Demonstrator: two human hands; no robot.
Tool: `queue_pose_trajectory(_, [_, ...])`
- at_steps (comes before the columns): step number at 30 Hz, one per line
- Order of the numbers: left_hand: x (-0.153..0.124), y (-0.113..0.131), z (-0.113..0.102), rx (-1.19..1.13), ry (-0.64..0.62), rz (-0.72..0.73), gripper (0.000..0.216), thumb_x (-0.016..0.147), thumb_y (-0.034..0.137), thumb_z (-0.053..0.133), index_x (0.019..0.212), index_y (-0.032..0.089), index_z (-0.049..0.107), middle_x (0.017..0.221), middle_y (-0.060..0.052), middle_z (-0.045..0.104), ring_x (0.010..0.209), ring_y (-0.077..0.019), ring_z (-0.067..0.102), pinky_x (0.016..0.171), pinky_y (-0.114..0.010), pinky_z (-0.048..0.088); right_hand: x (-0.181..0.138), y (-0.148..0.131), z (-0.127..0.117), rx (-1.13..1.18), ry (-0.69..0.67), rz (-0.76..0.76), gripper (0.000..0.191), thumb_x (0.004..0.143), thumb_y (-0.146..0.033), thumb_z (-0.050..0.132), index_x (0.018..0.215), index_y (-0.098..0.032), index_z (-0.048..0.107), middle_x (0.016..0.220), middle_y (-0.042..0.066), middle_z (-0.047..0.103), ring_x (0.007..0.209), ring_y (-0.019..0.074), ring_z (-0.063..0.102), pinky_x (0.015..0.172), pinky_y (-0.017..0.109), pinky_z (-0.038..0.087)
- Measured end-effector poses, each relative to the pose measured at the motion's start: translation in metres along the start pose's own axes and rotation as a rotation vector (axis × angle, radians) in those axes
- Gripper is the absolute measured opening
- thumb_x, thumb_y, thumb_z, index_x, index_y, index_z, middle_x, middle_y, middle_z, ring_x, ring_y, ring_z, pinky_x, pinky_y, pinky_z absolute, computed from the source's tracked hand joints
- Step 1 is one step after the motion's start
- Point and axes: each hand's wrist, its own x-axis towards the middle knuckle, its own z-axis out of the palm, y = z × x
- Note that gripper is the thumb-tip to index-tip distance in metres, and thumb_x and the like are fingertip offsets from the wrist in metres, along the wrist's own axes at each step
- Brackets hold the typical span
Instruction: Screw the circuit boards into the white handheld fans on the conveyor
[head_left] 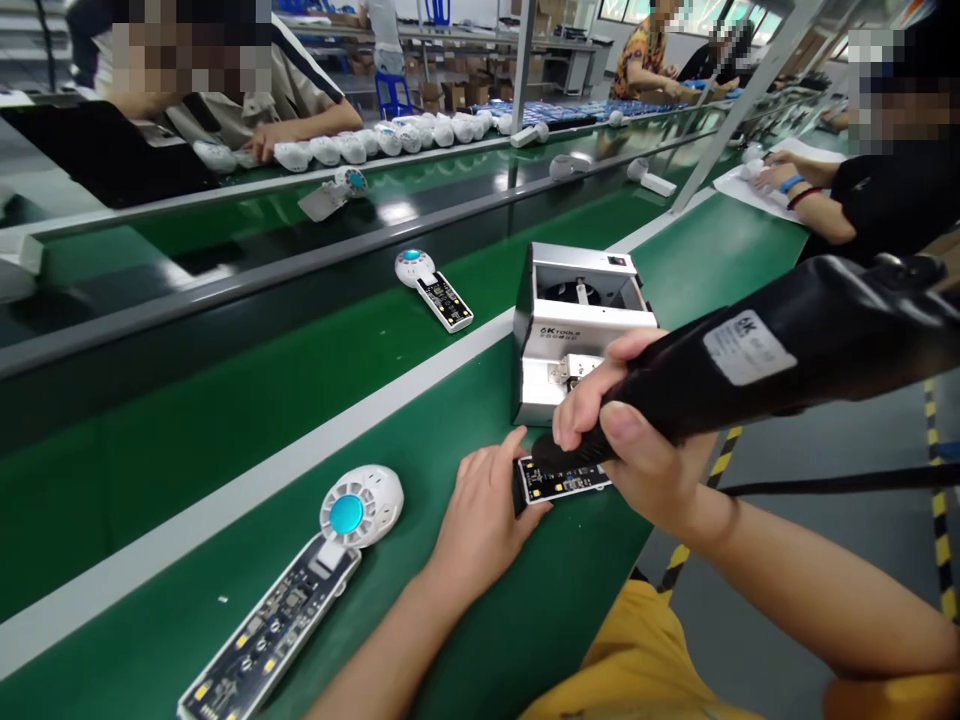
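Note:
My right hand grips a black electric screwdriver, whose tip points down at a small circuit board on the green bench. My left hand rests flat on the bench and holds the board's left end steady. Just behind the board stands a silver screw feeder box. To the left lies a white handheld fan unit with a teal centre and an exposed circuit board handle.
Another open fan unit lies on the green conveyor belt. Across the line, a person sits by a row of white fan heads. A second person's arms rest on white paper at right. A black cable runs right.

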Motion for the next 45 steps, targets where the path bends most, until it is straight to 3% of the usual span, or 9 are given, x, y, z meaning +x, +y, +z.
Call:
queue_pose_trajectory(5, [0.001,0.001,-0.001,-0.009,-0.01,-0.013,0.075,0.076,0.016,0.077,0.135,0.025,0.033,0.121,-0.009,0.058,0.109,-0.0299,0.055,0.094,-0.049,0.044,0.001,0.007,0.004,-0.024,0.017,0.019,0.028,0.085,-0.02,0.067,0.108,-0.024,0.051,0.073,-0.004,0.061,0.054,0.015,0.06,0.055,0.032,0.052])
queue_pose_trajectory(13, [0.0,-0.003,0.003,-0.01,0.019,-0.008,0.076,0.078,0.019,0.076,0.138,0.024,0.031,0.119,-0.009,0.059,0.108,-0.0307,0.057,0.091,-0.049,0.045,0.011,0.019,0.011,-0.132,-0.018,0.079,0.031,0.079,-0.022,0.073,0.103,-0.025,0.053,0.065,-0.004,0.062,0.052,0.0161,0.057,0.052,0.032,0.05])
queue_pose_trajectory(18, [0.0,-0.004,0.003,-0.008,0.029,0.002,0.077,0.079,0.02,0.075,0.14,0.026,0.029,0.117,-0.009,0.059,0.108,-0.0306,0.057,0.092,-0.048,0.045,0.014,0.004,0.007,-0.131,-0.078,0.08,0.032,0.08,-0.021,0.07,0.106,-0.025,0.053,0.065,-0.004,0.061,0.055,0.0178,0.059,0.055,0.035,0.051])
queue_pose_trajectory(23, [0.001,-0.004,0.002,0.024,-0.017,-0.013,0.076,0.076,0.018,0.077,0.137,0.026,0.033,0.117,-0.007,0.06,0.109,-0.0296,0.056,0.093,-0.048,0.045,0.032,-0.037,-0.009,-0.138,0.183,-0.135,0.028,0.076,-0.028,0.074,0.099,-0.026,0.057,0.061,-0.004,0.061,0.046,0.0187,0.052,0.048,0.038,0.046])
queue_pose_trajectory(27, [0.002,-0.006,0.002,0.058,-0.031,-0.015,0.071,0.077,0.017,0.077,0.135,0.024,0.035,0.118,-0.008,0.059,0.108,-0.0297,0.055,0.093,-0.047,0.044,0.042,-0.039,-0.018,-0.203,0.28,-0.242,0.027,0.074,-0.029,0.077,0.095,-0.029,0.059,0.06,-0.005,0.057,0.044,0.0186,0.051,0.046,0.038,0.044])
queue_pose_trajectory(35, [0.003,-0.006,0.0,0.074,-0.043,-0.007,0.066,0.078,0.019,0.077,0.132,0.023,0.038,0.119,-0.008,0.059,0.109,-0.0292,0.054,0.094,-0.047,0.044,0.037,-0.026,-0.023,-0.169,0.147,-0.195,0.024,0.081,-0.022,0.07,0.101,-0.022,0.057,0.064,-0.002,0.059,0.048,0.0192,0.056,0.05,0.038,0.049])
queue_pose_trajectory(42, [0.003,-0.002,-0.001,0.088,-0.054,0.007,0.066,0.078,0.022,0.078,0.131,0.02,0.038,0.119,-0.009,0.058,0.108,-0.0291,0.054,0.094,-0.045,0.043,-0.009,-0.032,-0.012,-0.113,-0.1,0.019,0.028,0.092,-0.031,0.062,0.115,-0.027,0.047,0.069,-0.003,0.059,0.054,0.0175,0.056,0.054,0.036,0.049])
queue_pose_trajectory(45, [0.004,-0.002,0.0,0.091,-0.054,0.005,0.064,0.078,0.021,0.077,0.13,0.019,0.039,0.117,-0.009,0.059,0.108,-0.0292,0.054,0.093,-0.045,0.043,-0.02,-0.024,-0.006,-0.144,-0.095,0.03,0.031,0.091,-0.038,0.063,0.114,-0.029,0.046,0.068,-0.004,0.058,0.051,0.0166,0.055,0.055,0.037,0.049])
